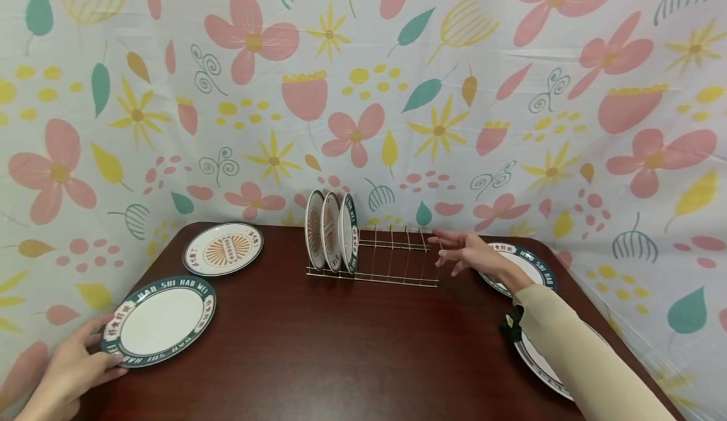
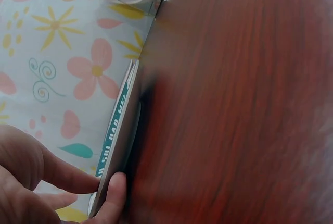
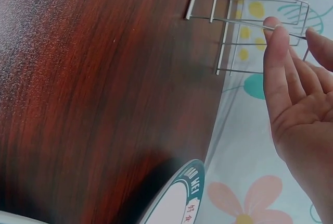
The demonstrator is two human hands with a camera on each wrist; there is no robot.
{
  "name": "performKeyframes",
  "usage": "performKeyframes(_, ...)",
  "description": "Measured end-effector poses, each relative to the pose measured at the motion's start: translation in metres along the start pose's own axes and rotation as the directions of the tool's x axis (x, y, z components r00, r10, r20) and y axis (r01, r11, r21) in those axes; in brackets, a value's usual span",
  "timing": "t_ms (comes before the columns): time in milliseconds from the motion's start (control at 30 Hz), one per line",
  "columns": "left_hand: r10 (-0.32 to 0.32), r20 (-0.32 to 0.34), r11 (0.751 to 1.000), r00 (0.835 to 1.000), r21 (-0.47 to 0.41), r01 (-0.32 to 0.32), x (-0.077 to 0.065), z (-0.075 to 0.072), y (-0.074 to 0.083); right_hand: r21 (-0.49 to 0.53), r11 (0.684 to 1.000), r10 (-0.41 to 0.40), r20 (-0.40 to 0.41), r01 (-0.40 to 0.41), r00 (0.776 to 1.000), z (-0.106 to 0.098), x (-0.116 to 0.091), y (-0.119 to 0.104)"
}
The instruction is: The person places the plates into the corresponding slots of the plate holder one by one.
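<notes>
My left hand (image 1: 76,361) pinches the near left rim of a white plate (image 1: 161,317) with a dark green lettered border. In the left wrist view the plate's rim (image 2: 118,130) sits between thumb and fingers, with dark shadow beneath it. My right hand (image 1: 468,254) hovers at the right end of a wire dish rack (image 1: 392,280), fingers loosely extended. In the right wrist view its fingertips overlap the rack's wires (image 3: 244,22); whether they touch is unclear. Three plates (image 1: 349,235) stand upright in the rack's left part, the rightmost one green-bordered.
A plate with an orange sunburst (image 1: 224,249) lies at the back left. On the right lie a green-bordered plate (image 1: 534,263) and, nearer, another plate (image 1: 539,361), both partly hidden by my right arm. A flowered cloth (image 1: 363,93) hangs behind the dark wooden table (image 1: 318,351).
</notes>
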State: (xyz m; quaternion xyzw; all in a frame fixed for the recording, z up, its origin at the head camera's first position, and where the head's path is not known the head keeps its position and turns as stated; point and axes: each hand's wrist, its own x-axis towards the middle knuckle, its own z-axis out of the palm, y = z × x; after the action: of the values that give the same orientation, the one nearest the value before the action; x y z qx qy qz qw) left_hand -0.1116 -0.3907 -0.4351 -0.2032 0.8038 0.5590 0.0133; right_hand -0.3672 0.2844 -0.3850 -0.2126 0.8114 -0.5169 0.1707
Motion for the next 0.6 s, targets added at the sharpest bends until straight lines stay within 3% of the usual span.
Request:
performKeyframes(200, -0.024, 0.021, 1.0, 0.999, -0.015, 0.024, -0.005, 0.016, 0.006, -0.012, 1.0, 0.005, 0.027, -0.004, 1.0, 0.001, 0.001, -0.005)
performKeyframes(433, -0.047, 0.055, 0.997, 0.997, 0.06, 0.044, -0.011, 0.047, 0.023, -0.034, 0.999, 0.012, 0.047, -0.01, 0.999, -0.002, 0.002, -0.004)
performKeyframes(600, -0.034, 0.104, 0.998, 0.994, 0.05, 0.029, -0.013, 0.07, 0.03, -0.025, 1.0, 0.001, 0.072, 0.001, 0.997, -0.003, 0.004, -0.003)
